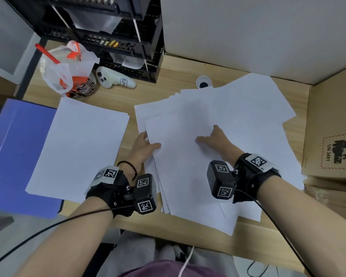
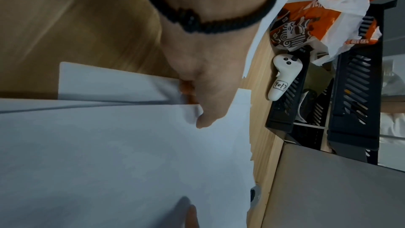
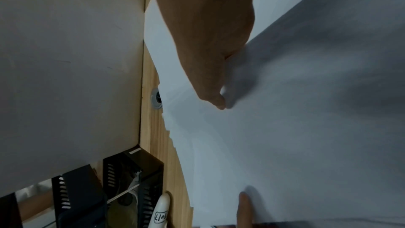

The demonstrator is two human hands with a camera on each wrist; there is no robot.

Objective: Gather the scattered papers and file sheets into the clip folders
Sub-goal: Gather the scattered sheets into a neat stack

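Both my forearms reach forward, a black camera band on each wrist. My left hand (image 1: pixel 143 143) grips the left edge of the top sheet (image 1: pixel 184 166), thumb lying on top, fingers tucked beneath. My right hand (image 1: pixel 214 139) lies palm down on that sheet, thumb spread out toward the left, fingers flat.

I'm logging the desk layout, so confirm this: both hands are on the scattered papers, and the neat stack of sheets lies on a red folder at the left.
One detail is wrong: the folder is blue, not red, as the head view shows. The rest stands: the left hand and right hand are on the scattered papers, and the neat stack lies on that folder at the left.
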